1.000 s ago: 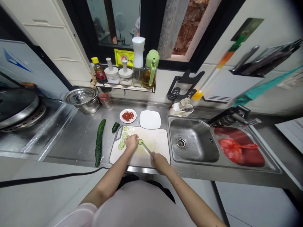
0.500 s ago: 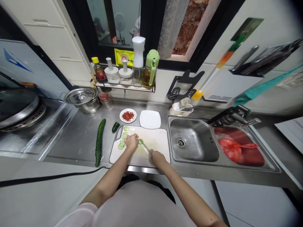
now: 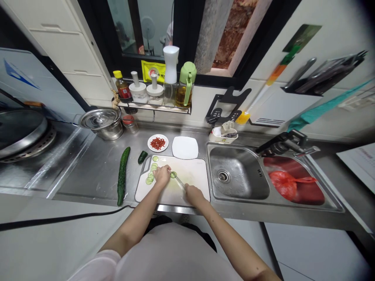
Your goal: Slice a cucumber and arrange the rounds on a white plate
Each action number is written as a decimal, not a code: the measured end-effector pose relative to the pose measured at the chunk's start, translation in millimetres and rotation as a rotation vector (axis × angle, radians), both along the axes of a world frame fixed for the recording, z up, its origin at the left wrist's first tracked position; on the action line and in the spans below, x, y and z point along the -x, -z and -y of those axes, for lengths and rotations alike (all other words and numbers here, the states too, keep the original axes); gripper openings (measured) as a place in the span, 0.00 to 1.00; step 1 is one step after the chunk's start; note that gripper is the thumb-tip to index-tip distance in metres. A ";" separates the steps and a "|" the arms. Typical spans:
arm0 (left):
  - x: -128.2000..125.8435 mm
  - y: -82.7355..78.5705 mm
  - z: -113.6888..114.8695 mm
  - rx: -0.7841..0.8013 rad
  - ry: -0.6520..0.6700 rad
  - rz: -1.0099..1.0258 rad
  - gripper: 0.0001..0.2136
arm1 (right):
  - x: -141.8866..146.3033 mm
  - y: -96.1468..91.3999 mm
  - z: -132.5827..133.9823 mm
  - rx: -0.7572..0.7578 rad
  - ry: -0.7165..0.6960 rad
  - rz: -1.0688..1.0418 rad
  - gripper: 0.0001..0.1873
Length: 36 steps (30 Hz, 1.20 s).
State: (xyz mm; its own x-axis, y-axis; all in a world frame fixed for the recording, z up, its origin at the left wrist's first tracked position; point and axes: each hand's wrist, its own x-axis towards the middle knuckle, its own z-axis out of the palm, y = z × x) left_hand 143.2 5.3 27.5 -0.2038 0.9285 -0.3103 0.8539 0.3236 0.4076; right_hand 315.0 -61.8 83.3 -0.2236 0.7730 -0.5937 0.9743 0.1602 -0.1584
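Observation:
My left hand (image 3: 162,175) rests on the white cutting board (image 3: 190,168) with its fingers curled together. What lies under its palm and fingers is hidden. By its fingertips, a pale green cucumber round (image 3: 173,175) touches the blade of the knife (image 3: 179,182). My right hand (image 3: 193,195) is closed round the knife's handle, near the board's front right. Cut cucumber slices (image 3: 150,179) lie in a row left of my left hand. A short cucumber end (image 3: 142,157) sits beside the board's handle, and a whole cucumber (image 3: 123,176) lies farther left on the steel counter.
Behind the board stand a plate of red chopped pieces (image 3: 158,143) and a white plate (image 3: 185,148). The sink (image 3: 238,175) adjoins on the right, with a red bag (image 3: 283,185) in its second basin. A lidded pot (image 3: 103,124) stands back left, below a bottle rack (image 3: 158,107).
The view has shifted very slightly. Both hands, the knife and the cucumber round keep nearly the same places on the board.

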 end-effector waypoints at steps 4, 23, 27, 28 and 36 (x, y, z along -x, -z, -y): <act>-0.2 -1.9 0.3 0.007 0.002 0.001 0.07 | -0.5 1.5 0.8 -0.016 -0.012 -0.006 0.16; -0.7 -4.6 2.4 0.012 -0.008 -0.001 0.07 | 0.7 1.2 5.8 -0.021 0.010 -0.004 0.18; -2.5 -4.0 6.3 -0.021 -0.008 -0.011 0.08 | -3.8 -2.7 11.3 -0.005 0.005 0.012 0.18; -3.0 -4.4 7.4 -0.026 -0.004 -0.014 0.09 | -5.4 -4.0 13.0 0.000 0.003 0.014 0.18; -6.5 -9.6 14.6 -0.050 0.029 -0.028 0.11 | -18.4 -5.3 28.6 0.016 0.022 0.022 0.17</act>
